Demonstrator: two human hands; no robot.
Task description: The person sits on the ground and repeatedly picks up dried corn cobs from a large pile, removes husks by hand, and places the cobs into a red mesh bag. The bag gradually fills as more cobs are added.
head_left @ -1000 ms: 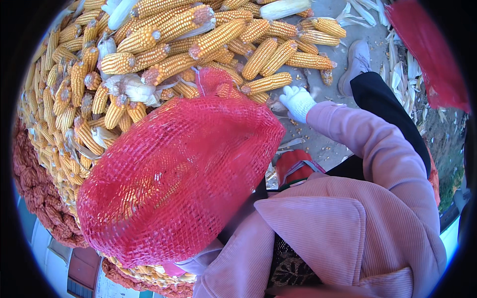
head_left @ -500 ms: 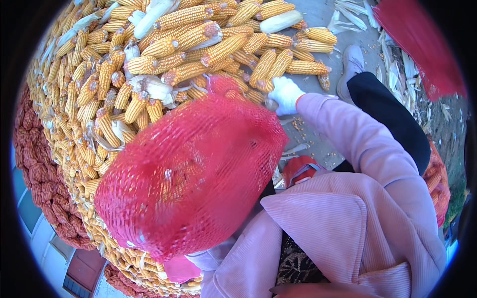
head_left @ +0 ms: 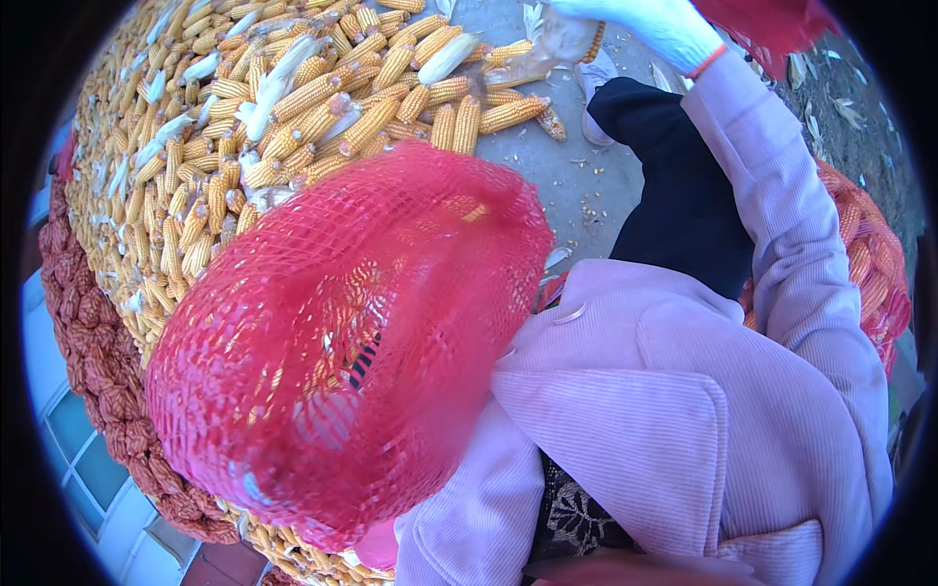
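A red mesh bag bulges in front of me on the left, its weave see-through in places. My left sleeve runs behind it, and the bag hides my left hand; only a small pale patch shows through the mesh near its lower edge. At the top edge, my right hand, in a white glove with an orange cuff, is stretched far out. Its fingers close round a corn cob with brownish husk, blurred and partly cut off. Beyond the bag lies a big heap of yellow corn cobs, some with pale husks.
Grey ground with scattered kernels lies right of the heap, beside my shoe. A filled orange-red mesh sack stands behind my right arm. Red cloth or mesh hangs at top right. Stacked dark red sacks line the far left.
My right hand has gone from the edge of the heap up and outward, carrying a cob. The view has turned, and the mesh bag sits slightly further left.
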